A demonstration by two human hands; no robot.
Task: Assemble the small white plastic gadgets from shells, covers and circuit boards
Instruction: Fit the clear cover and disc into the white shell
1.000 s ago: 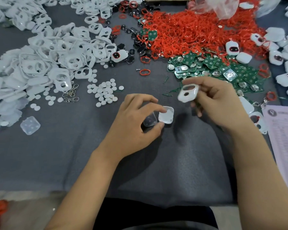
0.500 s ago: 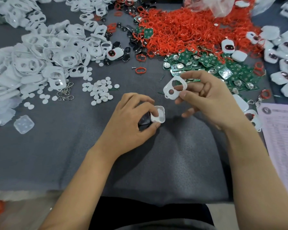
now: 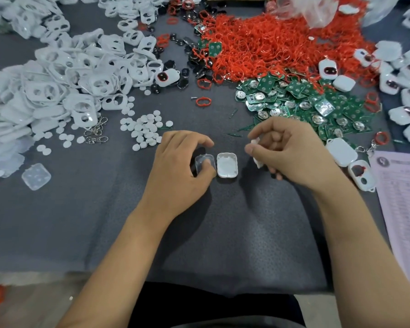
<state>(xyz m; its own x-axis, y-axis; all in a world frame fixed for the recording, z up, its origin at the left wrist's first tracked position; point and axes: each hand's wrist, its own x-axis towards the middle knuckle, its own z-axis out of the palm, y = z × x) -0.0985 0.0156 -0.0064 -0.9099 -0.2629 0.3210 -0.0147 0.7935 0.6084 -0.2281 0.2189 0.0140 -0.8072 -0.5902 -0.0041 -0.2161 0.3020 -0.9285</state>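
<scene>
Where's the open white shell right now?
Head view, centre: the open white shell lies hollow side up on the grey mat, beside the left hand, left of the right hand.

Shell [image 3: 227, 165] lies between both hands; circuit boards [image 3: 301, 102] behind, seemingly.

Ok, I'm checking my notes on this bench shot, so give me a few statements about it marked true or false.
1. The white shell lies open side up on the grey mat. True.
2. The left hand is pressing a green circuit board. False: its fingers are on a small clear plastic piece beside the shell.
3. The right hand holds a white part. True, though the fingers hide most of it.
4. The red rings are piled on the left side of the mat. False: they are heaped at the top right, above the green circuit boards.
5. A sheet of paper lies at the right edge. True.
</scene>
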